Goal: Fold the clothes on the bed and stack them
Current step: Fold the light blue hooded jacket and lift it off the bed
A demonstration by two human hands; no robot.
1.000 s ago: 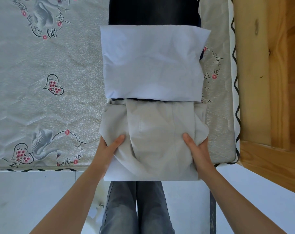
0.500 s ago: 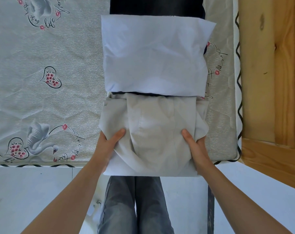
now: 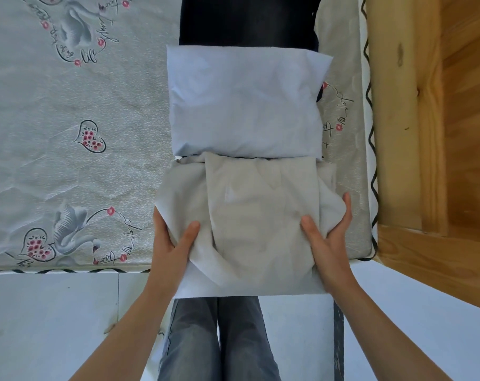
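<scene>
My left hand (image 3: 168, 243) and right hand (image 3: 329, 243) each grip a side edge of the folded beige garment (image 3: 260, 224), thumbs on top, fingers curled beneath. To lift it well, I judge that both grips should stay level so the folds do not slip open. The garment lies between my hands at the mattress (image 3: 68, 160) edge. Just beyond it sits the folded white garment (image 3: 244, 105), on a dark garment (image 3: 247, 20).
</scene>
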